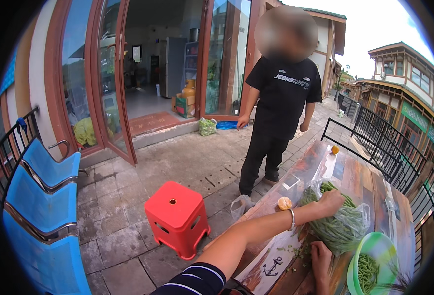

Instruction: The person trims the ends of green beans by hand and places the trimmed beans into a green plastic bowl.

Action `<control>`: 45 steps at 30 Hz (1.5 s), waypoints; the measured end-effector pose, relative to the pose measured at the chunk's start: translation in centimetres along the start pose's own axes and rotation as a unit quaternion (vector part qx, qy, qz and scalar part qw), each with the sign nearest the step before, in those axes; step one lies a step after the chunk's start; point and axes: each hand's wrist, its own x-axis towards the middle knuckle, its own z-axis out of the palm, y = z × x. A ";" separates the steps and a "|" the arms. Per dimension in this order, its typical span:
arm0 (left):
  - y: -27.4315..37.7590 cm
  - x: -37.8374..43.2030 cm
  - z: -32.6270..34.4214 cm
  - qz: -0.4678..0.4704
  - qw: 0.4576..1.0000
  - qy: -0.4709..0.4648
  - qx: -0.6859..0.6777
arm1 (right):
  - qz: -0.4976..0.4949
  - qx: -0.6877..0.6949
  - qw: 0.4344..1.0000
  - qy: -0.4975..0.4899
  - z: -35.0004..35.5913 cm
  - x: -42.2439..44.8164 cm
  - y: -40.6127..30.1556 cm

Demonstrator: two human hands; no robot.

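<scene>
My left hand [331, 204], with a bracelet on its wrist, reaches into the mouth of a clear plastic bag [362, 217] full of green beans [335, 228]. Its fingers touch the beans at the top, but the fingertips are hidden. Below the bag, my right hand [320, 254] rests at the wooden table [381, 191], its fingers curled and partly out of sight. Snapped bean bits [294, 252] lie beside it on the tabletop. To its right stands a green plastic basin [353, 269] holding trimmed green beans [367, 273].
A peeled mandarin [285, 203] and an orange fruit [335, 149] lie on the table. A person in black [287, 99] stands beyond its left edge. A red plastic stool [176, 217] and blue bench seats [42, 199] are at left. Black railing [379, 140] runs along the right.
</scene>
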 end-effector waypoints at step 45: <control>1.7 0.7 -6.2 0.147 0.979 0.141 0.021 | -0.017 0.014 1.000 -0.016 0.0 -0.2 -0.2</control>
